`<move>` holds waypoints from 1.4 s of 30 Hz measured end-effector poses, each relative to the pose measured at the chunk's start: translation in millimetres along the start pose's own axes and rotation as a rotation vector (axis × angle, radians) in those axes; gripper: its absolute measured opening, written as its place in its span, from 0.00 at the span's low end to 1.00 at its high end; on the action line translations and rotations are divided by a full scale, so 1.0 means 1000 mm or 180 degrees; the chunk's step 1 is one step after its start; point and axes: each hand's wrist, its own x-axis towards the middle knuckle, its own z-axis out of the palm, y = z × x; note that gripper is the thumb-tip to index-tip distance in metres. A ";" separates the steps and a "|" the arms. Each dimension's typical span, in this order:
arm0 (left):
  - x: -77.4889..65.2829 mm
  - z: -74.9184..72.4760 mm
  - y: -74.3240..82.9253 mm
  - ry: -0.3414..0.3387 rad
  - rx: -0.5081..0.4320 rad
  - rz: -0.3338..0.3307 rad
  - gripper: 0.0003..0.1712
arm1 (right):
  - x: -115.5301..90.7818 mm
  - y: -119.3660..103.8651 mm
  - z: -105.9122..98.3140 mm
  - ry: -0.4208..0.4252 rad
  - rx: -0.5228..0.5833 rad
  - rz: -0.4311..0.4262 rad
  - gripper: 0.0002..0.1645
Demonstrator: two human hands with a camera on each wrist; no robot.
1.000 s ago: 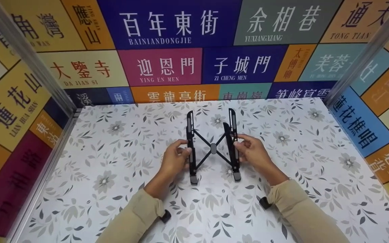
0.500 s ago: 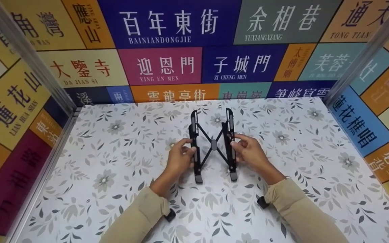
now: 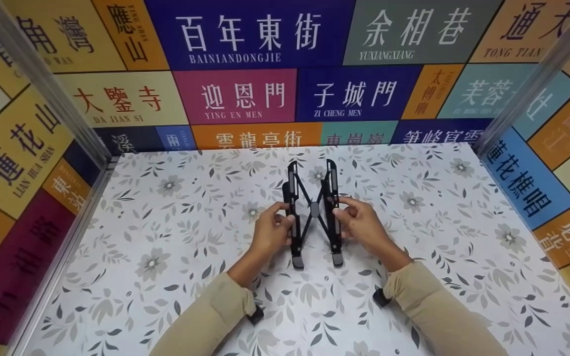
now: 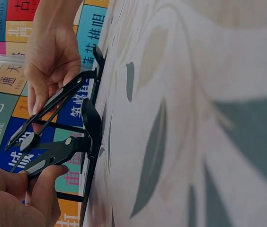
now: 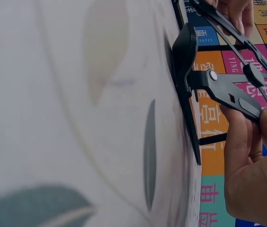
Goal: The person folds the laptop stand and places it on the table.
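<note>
A black folding laptop stand [image 3: 314,209] with crossed arms and two long side rails stands on the table in front of me. My left hand [image 3: 271,231] pinches the left rail between thumb and fingers, about halfway along. On the other side, my right hand [image 3: 362,223] grips the right rail in the same way. The rails lie fairly near each other, the grey centre hub between them. In the left wrist view the raised rail [image 4: 53,156] sits in the fingers, its hooked foot [image 4: 92,127] down at the tabletop. The right wrist view shows the right hand [image 5: 256,165] pinching its rail [image 5: 228,92].
The tabletop [image 3: 206,296] carries a white cloth with grey leaves and flowers. Panels of coloured signs with Chinese characters, like the purple sign [image 3: 250,34], wall the table at the back and both sides. Metal posts [image 3: 47,74] stand at the corners.
Both hands have moved inward, bringing the two rails closer together. The crossed arms have narrowed into a tighter X, and both hands keep their hold.
</note>
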 end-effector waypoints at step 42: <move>0.003 0.024 0.001 -0.0159 -0.0083 0.0078 0.14 | 0.001 -0.006 0.032 0.0024 -0.0044 0.0168 0.25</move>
